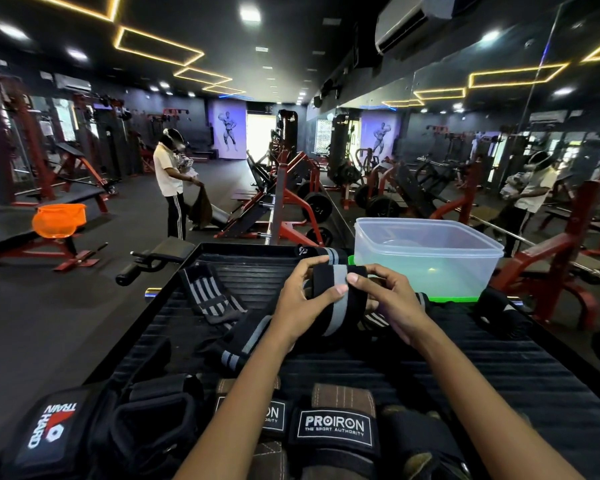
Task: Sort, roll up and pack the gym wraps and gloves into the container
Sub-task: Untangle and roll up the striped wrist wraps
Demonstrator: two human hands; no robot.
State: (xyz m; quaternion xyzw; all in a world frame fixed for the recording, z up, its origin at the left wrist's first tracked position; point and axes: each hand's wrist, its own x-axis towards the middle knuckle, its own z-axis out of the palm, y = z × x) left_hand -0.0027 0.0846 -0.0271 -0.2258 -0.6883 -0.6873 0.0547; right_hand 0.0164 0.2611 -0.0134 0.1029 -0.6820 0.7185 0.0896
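Both hands hold one black gym wrap with a grey stripe (338, 299) above the black ribbed platform (465, 362). My left hand (300, 299) grips its left side, thumb on top. My right hand (390, 303) pinches its right end, thumb pressing on the roll. The wrap's loose tail (236, 351) trails down to the platform. Another striped wrap (210, 296) lies at the left. A clear plastic container (426, 258) stands on a green lid (451, 299) at the back right. Gloves marked PROIRON (333, 431) and TRAIN HARD (52, 424) lie at the near edge.
A rolled black wrap (499, 306) lies right of the container. Red and black gym machines fill the room, with an orange basket (59, 220) on a bench at left. A person (172, 181) stands farther back. A mirror wall runs along the right.
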